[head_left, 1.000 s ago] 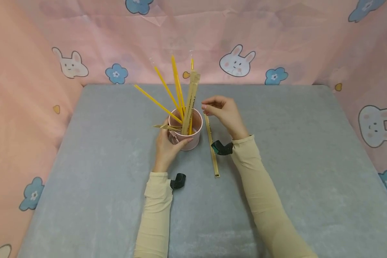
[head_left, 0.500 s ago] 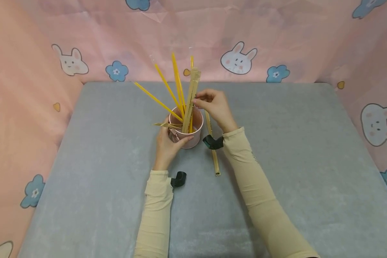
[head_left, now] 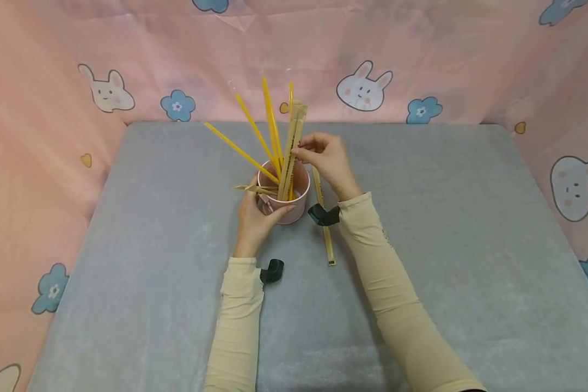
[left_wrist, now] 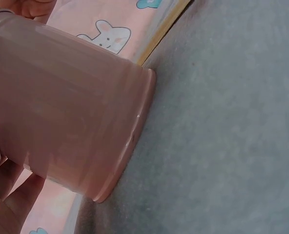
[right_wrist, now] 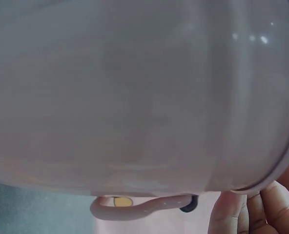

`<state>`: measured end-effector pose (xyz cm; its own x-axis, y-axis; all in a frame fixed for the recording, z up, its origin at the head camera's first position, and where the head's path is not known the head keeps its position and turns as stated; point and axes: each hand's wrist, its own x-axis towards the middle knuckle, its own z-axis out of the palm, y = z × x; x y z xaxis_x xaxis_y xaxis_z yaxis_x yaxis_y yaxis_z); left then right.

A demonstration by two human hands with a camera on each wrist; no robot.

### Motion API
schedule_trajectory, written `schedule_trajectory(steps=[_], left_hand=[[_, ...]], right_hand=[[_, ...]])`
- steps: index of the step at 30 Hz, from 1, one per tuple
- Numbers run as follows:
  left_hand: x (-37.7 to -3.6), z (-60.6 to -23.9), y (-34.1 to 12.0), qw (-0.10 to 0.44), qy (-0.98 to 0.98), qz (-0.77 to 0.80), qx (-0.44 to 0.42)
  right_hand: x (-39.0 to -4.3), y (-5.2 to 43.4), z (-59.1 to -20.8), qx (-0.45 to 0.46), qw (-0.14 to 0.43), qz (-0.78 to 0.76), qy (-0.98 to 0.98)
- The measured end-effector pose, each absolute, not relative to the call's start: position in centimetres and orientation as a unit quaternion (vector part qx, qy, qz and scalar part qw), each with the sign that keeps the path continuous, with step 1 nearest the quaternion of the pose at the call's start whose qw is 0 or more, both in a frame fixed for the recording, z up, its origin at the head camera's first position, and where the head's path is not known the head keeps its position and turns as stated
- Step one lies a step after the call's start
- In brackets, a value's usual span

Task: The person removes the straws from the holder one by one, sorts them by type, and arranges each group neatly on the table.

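Pink cup (head_left: 286, 204) standing near the middle of the grey bench (head_left: 127, 261), well apart from every edge, with bare surface on all sides. Left hand (head_left: 255, 220) curls round the cup's wall. The cup holds yellow straws (head_left: 240, 155) and paper-wrapped chopsticks (head_left: 290, 155); the right hand (head_left: 325, 160) pinches one wrapped pair. Another wrapped pair (head_left: 327, 239) lies just beside the cup.

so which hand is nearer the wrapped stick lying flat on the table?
Right. The right hand hovers over the stick's far end while pinching a wrapped stick in the cup. The left hand grips the cup, on its other side.
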<state>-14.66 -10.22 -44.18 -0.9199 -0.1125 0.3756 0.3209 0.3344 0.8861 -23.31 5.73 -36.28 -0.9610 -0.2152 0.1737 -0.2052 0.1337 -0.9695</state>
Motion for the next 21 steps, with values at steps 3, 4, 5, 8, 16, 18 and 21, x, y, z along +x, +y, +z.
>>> schedule_trajectory(steps=[3, 4, 5, 8, 16, 18, 21], left_hand=[[-14.6, -44.1, -10.2, 0.184, -0.79, -0.582, -0.066], [-14.6, -44.1, -10.2, 0.183, -0.789, -0.583, -0.066], [-14.7, -44.1, -10.2, 0.183, -0.787, -0.585, -0.068], [-14.7, -44.1, -10.2, 0.185, -0.782, -0.591, -0.075], [-14.0, -42.4, -10.0, 0.182, -0.791, -0.579, -0.073], [-14.1, -42.9, -10.1, 0.183, -0.794, -0.575, -0.072], [-14.6, -43.9, -10.2, 0.185, -0.797, -0.57, -0.07]], right_hand=[[-23.2, 5.8, -36.1, -0.139, 0.002, -0.643, 0.753], [-23.2, 5.8, -36.1, -0.14, 0.001, -0.643, 0.753], [-23.2, 5.9, -36.1, -0.143, -0.001, -0.644, 0.752], [-23.2, 6.0, -36.1, -0.147, -0.002, -0.65, 0.745], [-23.0, 6.3, -35.7, -0.147, -0.001, -0.67, 0.727], [-22.9, 6.4, -35.5, -0.148, 0.0, -0.672, 0.725], [-22.8, 6.5, -35.3, -0.149, -0.001, -0.676, 0.722]])
